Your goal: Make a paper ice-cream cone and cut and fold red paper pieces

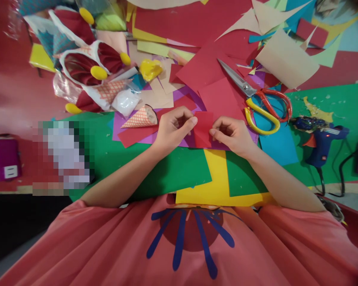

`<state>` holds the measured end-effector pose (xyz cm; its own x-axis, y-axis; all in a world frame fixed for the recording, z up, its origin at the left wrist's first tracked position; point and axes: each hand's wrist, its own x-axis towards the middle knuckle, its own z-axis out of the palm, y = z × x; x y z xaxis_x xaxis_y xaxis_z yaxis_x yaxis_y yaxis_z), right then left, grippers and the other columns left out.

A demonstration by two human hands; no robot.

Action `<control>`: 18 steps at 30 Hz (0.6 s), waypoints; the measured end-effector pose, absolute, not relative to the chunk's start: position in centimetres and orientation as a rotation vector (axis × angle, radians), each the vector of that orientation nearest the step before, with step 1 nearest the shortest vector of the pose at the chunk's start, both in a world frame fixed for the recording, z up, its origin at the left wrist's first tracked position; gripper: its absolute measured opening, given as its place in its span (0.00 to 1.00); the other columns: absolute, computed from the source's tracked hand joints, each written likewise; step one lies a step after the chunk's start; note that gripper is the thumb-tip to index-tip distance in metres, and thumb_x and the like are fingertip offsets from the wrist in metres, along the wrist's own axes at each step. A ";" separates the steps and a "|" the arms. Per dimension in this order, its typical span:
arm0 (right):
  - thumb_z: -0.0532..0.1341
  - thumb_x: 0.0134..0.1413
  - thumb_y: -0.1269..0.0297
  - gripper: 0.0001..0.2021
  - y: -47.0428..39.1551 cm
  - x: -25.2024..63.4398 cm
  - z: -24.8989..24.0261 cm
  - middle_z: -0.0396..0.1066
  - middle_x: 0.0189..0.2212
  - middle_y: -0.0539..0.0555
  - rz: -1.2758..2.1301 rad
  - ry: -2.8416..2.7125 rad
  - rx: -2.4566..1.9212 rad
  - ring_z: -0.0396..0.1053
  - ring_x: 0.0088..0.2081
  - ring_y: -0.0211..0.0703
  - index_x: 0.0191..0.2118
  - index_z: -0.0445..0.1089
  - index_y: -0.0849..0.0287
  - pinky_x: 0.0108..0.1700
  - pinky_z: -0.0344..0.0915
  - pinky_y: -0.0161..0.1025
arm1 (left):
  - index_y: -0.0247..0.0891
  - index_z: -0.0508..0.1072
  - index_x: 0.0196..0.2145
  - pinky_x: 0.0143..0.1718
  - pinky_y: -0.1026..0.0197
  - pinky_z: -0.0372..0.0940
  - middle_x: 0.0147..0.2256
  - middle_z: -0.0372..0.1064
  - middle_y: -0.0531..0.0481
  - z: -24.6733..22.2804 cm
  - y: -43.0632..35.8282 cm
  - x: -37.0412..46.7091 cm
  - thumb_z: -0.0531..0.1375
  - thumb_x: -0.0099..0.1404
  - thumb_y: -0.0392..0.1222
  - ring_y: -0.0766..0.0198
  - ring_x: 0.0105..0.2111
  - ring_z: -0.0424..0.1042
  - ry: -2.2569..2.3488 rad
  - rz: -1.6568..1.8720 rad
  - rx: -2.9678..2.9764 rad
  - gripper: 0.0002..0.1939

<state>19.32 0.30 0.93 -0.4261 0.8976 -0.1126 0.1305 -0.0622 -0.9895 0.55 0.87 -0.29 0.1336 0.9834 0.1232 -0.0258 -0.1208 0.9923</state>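
Observation:
A small red paper piece (203, 129) is stretched between my two hands above purple and red sheets. My left hand (176, 129) pinches its left edge between thumb and fingers. At the right edge, my right hand (233, 135) has thumb and fingertips closed on the same piece. Just left of my left hand lies a small checked paper cone (140, 116) with a dark rim. Large scissors (256, 95) with one red and one yellow handle lie beyond my right hand, their blades pointing to the upper left.
A blue glue gun (320, 143) with a black cable lies on green paper (298, 174) at the right. Cones with yellow discs (98, 72) and plastic bags crowd the upper left. Coloured scraps cover the far side. A pixelated object (67, 153) is at the left.

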 end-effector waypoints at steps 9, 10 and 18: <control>0.63 0.53 0.52 0.17 0.3 19.5 1.0 0.63 0.20 0.46 1.514 -1.690 -1.126 0.57 0.22 0.30 0.26 0.63 0.60 0.26 0.53 0.33 | 0.37 0.66 0.24 0.18 0.74 0.58 0.21 0.61 0.59 -0.5 1.3 0.5 0.64 0.52 0.36 0.78 0.18 0.60 1.038 1.190 1.216 0.09; 0.63 0.54 0.52 0.17 0.3 19.5 1.0 0.63 0.20 0.46 1.514 -1.693 -1.121 0.57 0.22 0.30 0.26 0.63 0.60 0.26 0.53 0.33 | 0.37 0.66 0.24 0.17 0.74 0.57 0.21 0.61 0.59 -0.5 1.3 0.5 0.65 0.52 0.36 0.78 0.17 0.60 1.036 1.186 1.202 0.09; 0.62 0.54 0.50 0.18 0.3 19.4 1.2 0.64 0.20 0.47 1.506 -1.742 -1.144 0.58 0.22 0.31 0.26 0.63 0.60 0.26 0.53 0.33 | 0.38 0.65 0.24 0.17 0.72 0.56 0.19 0.58 0.59 -0.6 1.4 0.5 0.66 0.56 0.43 0.77 0.17 0.57 0.974 1.214 1.236 0.13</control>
